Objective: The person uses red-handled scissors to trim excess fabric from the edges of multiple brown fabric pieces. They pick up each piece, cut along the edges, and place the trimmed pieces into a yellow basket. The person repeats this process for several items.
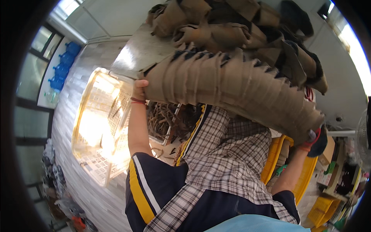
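A long, arched stack of overlapping brown fabric-like pieces [220, 81] with dark, ragged upper edges stretches between my two hands, above my lap. My left hand [139, 89] grips its left end, thumb on the near side and the other fingers hidden behind. At the lower right end, my right hand [308, 144] supports the stack; most of its fingers are out of sight behind the pieces. Beyond the stack, a heap of similar brown rolled and folded pieces [232, 33], some with dark sides, lies on a pale table [133, 54].
A large pale plastic crate [80, 116] stands on the floor to my left, in bright sunlight. Tangled brown strips [164, 120] fill a container beside my lap. A yellow crate [308, 179] is near my right arm. Blue water bottles [62, 70] line the far left; a fan [363, 135] stands right.
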